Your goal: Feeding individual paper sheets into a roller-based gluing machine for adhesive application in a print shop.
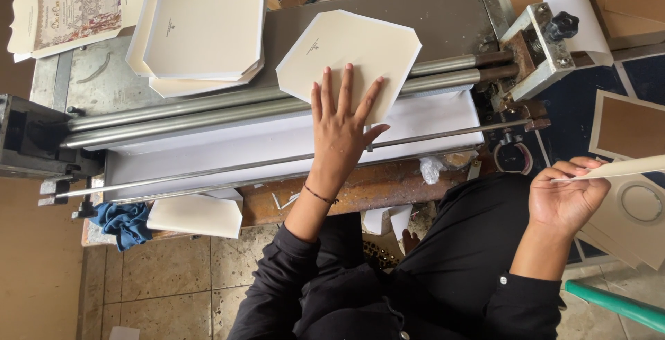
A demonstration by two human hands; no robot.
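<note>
My left hand (341, 120) lies flat with fingers spread on a cream octagonal card (350, 52). That card rests over the metal rollers (208, 108) of a low roller machine. My right hand (566, 196) is off to the right above my black-clothed lap, pinching the edge of another cream card (627, 168) seen edge-on. A stack of similar cream octagonal cards (202, 32) sits on the machine bed at the left.
A white sheet (277, 142) lies under the rollers. A printed floral card (76, 7) sits at top left, a blue cloth (125, 222) at the machine's lower left, brown cards (630, 129) on the floor at right, and a green pipe (616, 304) at bottom right.
</note>
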